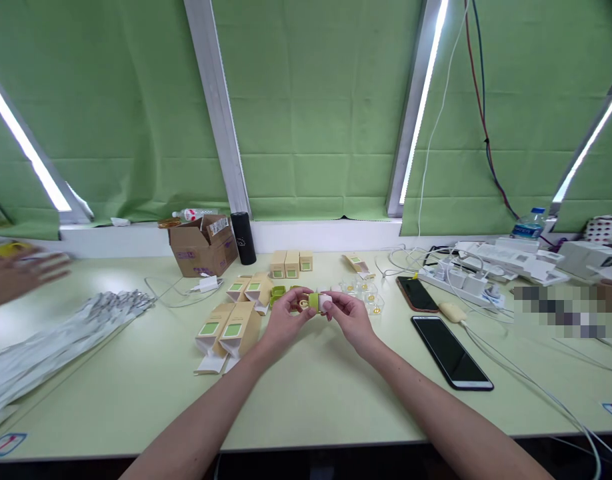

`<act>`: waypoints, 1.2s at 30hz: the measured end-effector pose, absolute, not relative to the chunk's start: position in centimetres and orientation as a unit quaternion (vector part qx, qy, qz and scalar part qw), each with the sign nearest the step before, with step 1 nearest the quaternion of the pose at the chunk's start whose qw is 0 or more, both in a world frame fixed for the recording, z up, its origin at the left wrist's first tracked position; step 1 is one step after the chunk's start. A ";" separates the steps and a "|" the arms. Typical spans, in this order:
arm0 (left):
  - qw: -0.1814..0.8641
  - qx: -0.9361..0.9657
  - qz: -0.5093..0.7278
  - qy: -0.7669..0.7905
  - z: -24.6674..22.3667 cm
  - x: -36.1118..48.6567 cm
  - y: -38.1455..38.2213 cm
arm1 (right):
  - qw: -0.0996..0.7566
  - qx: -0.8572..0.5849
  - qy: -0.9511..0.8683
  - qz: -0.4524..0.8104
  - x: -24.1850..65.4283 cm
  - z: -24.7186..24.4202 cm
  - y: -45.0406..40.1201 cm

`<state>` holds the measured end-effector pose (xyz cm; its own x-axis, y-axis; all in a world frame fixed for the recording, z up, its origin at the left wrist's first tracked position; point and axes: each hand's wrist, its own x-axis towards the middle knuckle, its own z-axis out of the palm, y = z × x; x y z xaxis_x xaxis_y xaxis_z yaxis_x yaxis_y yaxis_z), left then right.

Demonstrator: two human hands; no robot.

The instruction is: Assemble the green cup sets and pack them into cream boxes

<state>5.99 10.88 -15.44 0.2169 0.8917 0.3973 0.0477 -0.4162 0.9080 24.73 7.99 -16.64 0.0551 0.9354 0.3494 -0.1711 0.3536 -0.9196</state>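
Above the middle of the table my two hands meet on a small green and white container. The fingers of my left hand (pixel 287 317) pinch its green part (pixel 313 303). Its white rounded part (pixel 325 303) is between the thumb and fingers of my right hand (pixel 352 320). The two parts touch; whether they are joined I cannot tell. Green pieces (pixel 277 293) lie behind my left hand, partly hidden by it. Clear plastic cups (pixel 369 293) with gold-coloured centres stand just beyond my right hand. Open kraft boxes (pixel 241 327) with green labels are left of my left hand.
Small kraft boxes (pixel 291 263), a brown carton (pixel 201 247) and a black bottle (pixel 243 238) stand at the back. Two phones (pixel 452 352) and a power strip (pixel 461 283) with cables lie right. Another person's blurred hand (pixel 21 273) reaches over white strips (pixel 71 340) at left.
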 end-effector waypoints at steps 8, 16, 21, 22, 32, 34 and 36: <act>0.411 0.661 0.511 0.365 -15.6 6.1 10.9 | 0.620 -0.359 -0.545 0.436 24.9 -16.8 8.0; 0.404 0.672 0.497 0.372 -15.4 6.1 10.7 | 0.620 -0.349 -0.560 0.424 25.1 -16.8 7.8; 0.382 0.691 0.483 0.379 -15.1 6.1 10.5 | 0.614 -0.349 -0.567 0.423 25.0 -16.9 7.8; 0.377 0.693 0.482 0.380 -15.1 6.1 10.5 | 0.614 -0.349 -0.567 0.424 24.9 -16.9 7.8; 0.352 0.706 0.483 0.379 -15.0 6.3 10.4 | 0.627 -0.354 -0.557 0.415 24.5 -17.0 7.5; 0.347 0.710 0.482 0.377 -15.1 6.3 10.3 | 0.626 -0.357 -0.556 0.415 24.5 -17.0 7.5; 0.333 0.717 0.480 0.381 -15.1 6.3 10.1 | 0.626 -0.361 -0.556 0.411 24.5 -17.0 7.5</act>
<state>6.30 10.06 -15.13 0.2491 0.8661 0.4335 0.2271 -0.4873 0.8432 24.50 7.46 -17.03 0.0438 0.9162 0.3982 -0.1126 0.4006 -0.9093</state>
